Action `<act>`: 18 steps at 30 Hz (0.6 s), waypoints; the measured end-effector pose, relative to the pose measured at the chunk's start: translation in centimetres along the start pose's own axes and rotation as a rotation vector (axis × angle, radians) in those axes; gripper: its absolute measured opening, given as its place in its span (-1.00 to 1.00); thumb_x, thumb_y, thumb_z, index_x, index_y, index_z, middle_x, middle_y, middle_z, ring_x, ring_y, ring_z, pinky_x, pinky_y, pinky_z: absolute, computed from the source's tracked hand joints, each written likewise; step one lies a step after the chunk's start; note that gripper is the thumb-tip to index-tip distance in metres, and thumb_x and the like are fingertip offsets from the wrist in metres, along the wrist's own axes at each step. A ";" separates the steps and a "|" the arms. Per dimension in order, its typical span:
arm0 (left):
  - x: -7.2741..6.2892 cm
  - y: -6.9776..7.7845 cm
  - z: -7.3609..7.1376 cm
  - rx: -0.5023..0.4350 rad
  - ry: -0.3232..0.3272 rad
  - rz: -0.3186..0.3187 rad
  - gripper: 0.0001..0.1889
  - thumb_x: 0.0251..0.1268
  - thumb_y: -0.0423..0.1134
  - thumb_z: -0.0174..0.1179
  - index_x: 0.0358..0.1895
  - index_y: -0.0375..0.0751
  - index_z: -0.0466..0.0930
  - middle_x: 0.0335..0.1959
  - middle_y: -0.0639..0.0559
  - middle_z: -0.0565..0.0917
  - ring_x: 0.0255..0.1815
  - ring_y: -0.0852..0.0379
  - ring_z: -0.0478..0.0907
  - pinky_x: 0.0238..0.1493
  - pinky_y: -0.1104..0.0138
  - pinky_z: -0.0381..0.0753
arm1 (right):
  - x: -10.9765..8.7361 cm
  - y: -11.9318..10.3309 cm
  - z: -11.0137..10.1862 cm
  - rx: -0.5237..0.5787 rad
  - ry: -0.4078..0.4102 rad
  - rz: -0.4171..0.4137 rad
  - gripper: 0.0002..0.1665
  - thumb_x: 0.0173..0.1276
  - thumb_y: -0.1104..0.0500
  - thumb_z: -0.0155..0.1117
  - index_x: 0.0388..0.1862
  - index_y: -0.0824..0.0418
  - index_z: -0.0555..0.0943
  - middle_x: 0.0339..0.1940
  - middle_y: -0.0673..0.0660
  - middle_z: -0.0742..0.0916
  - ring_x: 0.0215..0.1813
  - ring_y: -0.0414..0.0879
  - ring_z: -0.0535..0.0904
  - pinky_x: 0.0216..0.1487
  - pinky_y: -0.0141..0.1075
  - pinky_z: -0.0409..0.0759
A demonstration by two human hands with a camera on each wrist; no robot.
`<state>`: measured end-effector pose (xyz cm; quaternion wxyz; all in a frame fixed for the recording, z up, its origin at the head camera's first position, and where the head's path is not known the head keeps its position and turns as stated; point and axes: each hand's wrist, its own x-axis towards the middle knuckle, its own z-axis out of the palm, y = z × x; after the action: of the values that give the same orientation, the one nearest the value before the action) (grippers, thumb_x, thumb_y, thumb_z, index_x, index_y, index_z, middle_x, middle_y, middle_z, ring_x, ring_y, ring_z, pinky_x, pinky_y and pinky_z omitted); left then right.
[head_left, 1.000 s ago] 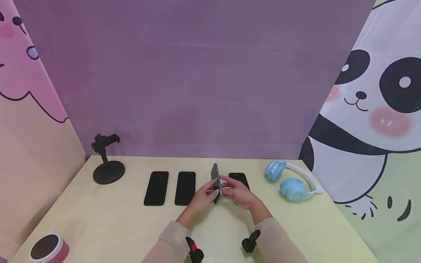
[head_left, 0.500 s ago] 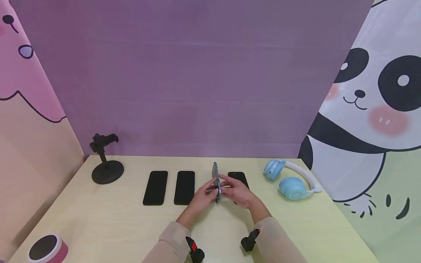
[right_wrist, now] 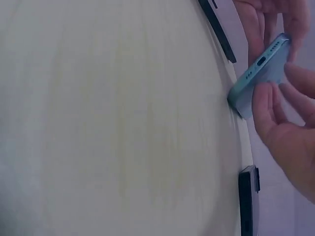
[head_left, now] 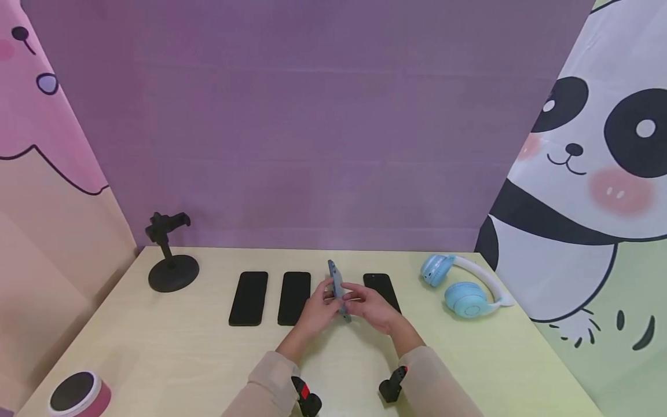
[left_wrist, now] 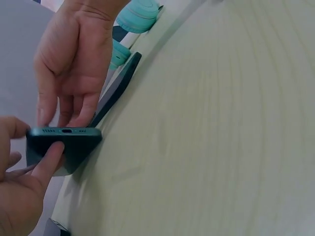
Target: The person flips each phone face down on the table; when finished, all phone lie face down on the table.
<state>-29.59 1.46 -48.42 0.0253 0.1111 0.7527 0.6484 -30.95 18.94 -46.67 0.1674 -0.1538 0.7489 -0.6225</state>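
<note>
In the head view, we see the blue phone (head_left: 336, 284) near the middle of the frame, just below the centre, tilted on edge with its top leaning left. The left hand (head_left: 316, 308) and the right hand (head_left: 374, 307) hold it between them, fingers bent in close on either side; we cannot tell whether its lower end touches the worktop (head_left: 172, 347). Left of the hands lie one black phone (head_left: 248, 298) and a second black phone (head_left: 294, 296), side by side and apart; a third black phone (head_left: 382, 288) lies partly behind the right hand. A black stand (head_left: 173, 273) is at the left back, blue-and-white headphones (head_left: 466, 300) are at right, and a round pink tub (head_left: 78, 394) with a dark top sits at lower left. In the left wrist view, we find the blue phone at left, its charging port (left_wrist: 66, 131) facing us, the left thumb (left_wrist: 50, 158) on its dark face and the right hand reaching down from above to its far side. The third phone and the headphones show beyond, towards the top. In the right wrist view, the blue phone is at upper right, with the right hand's fingertips against its pale back and the left hand above; dark phones show at the top and lower right.
</note>
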 end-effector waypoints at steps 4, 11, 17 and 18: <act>-0.1 -0.2 -0.1 0.146 0.054 0.018 -0.41 0.33 -0.40 0.11 0.42 -0.35 0.21 0.20 -0.42 0.47 0.16 -0.21 0.51 0.06 0.05 0.54 | 0.0 0.2 0.2 -0.090 0.054 0.012 -0.40 0.38 0.42 0.15 0.38 0.48 0.30 0.08 0.35 0.54 0.05 0.06 0.50 0.10 -0.11 0.51; 0.2 -0.7 -0.3 0.296 0.107 0.016 -0.48 0.28 -0.41 0.20 0.29 -0.45 0.37 0.05 -0.37 0.60 0.05 -0.16 0.58 0.01 0.06 0.57 | 0.0 -0.2 1.5 -0.305 0.236 0.089 -0.48 0.26 0.46 0.27 0.22 0.47 0.47 -0.10 0.27 0.62 -0.09 0.05 0.54 -0.05 -0.11 0.57; 0.3 -0.9 -0.3 0.419 0.173 0.055 -0.54 0.16 -0.41 0.30 0.15 -0.49 0.50 -0.08 -0.31 0.61 -0.11 -0.10 0.59 -0.08 0.11 0.58 | 0.2 -0.2 1.7 -0.368 0.250 0.133 -0.47 0.25 0.45 0.28 0.23 0.47 0.47 -0.11 0.28 0.62 -0.10 0.07 0.56 -0.02 -0.07 0.56; 0.3 -1.0 -0.2 0.433 0.183 0.057 -0.54 0.15 -0.40 0.31 0.14 -0.49 0.51 -0.09 -0.30 0.59 -0.13 -0.10 0.57 -0.08 0.10 0.57 | 0.2 -0.2 1.7 -0.373 0.251 0.139 -0.47 0.25 0.45 0.28 0.23 0.47 0.47 -0.10 0.28 0.62 -0.10 0.07 0.56 -0.02 -0.07 0.56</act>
<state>-30.04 1.16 -49.29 -0.0858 0.0761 0.8700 0.4796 -30.38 17.30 -46.74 0.0840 -0.0513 0.8747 -0.4745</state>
